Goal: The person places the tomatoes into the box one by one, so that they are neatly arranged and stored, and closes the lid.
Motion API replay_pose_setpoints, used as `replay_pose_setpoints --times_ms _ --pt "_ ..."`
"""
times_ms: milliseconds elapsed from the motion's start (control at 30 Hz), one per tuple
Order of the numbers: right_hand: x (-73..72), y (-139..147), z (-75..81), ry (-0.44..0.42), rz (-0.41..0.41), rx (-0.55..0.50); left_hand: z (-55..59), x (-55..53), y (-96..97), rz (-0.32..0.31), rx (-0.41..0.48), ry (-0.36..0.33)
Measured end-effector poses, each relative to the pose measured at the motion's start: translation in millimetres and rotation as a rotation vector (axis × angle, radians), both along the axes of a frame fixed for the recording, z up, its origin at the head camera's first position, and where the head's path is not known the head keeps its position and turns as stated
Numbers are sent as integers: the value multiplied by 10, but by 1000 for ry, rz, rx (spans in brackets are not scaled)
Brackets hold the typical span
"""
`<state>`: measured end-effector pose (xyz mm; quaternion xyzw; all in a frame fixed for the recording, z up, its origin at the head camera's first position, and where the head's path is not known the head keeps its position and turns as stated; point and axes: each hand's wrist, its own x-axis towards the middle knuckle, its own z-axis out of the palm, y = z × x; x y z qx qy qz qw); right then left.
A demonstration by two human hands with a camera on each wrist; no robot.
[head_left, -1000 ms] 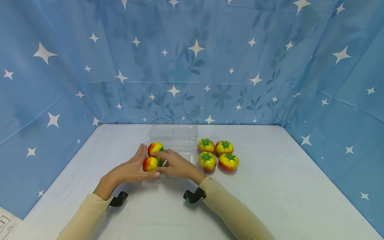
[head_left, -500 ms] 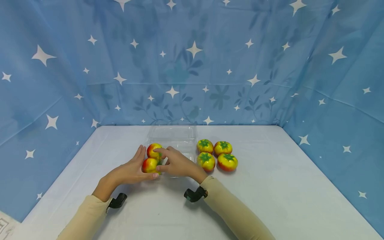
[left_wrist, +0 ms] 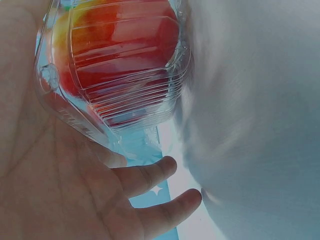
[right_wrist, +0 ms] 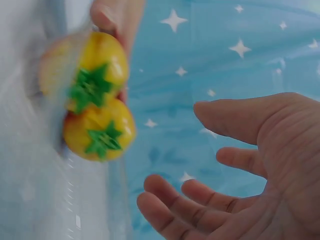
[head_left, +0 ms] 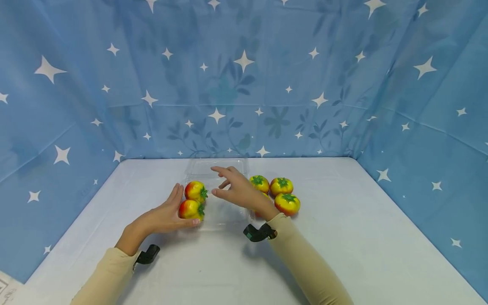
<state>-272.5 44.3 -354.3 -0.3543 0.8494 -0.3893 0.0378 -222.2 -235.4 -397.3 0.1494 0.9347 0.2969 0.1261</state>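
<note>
A clear plastic clamshell box (head_left: 228, 214) lies on the table with its lid folded back. Side by side at its left end sit two yellow-and-red fruits, a far one (head_left: 195, 191) and a near one (head_left: 190, 209), their green star-shaped leaf tops facing right. My left hand (head_left: 162, 216) rests along the box's left end, fingers extended and thumb along the front. In the left wrist view the box wall (left_wrist: 130, 97) lies against the palm. My right hand (head_left: 238, 188) hovers over the box's right part, fingers spread and holding nothing; both fruits show beyond it in the right wrist view.
Several more such fruits (head_left: 287, 205) stand in a cluster right of the box, one partly hidden by my right wrist. The lid (head_left: 215, 166) reaches toward the blue star-patterned curtain (head_left: 244, 84) behind the white table (head_left: 343, 237).
My right hand has let go of the fruits in the box and moved up and right, fingers spreading. My left hand and the two fruits stay in nearly the same place.
</note>
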Motion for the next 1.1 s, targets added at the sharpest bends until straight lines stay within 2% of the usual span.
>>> replay_pose_setpoints --times_ms 267,500,833,1100 --pt "-111 299 143 15 -84 -39 -3 10 2 -10 9 8" --pt "-208 570 153 27 -171 -27 -4 25 3 -11 14 15" --pt "-346 899 84 -22 -295 97 -4 21 0 -11 14 9" --pt "-380 1060 29 -61 -361 297 -20 -7 -3 -9 -5 20"
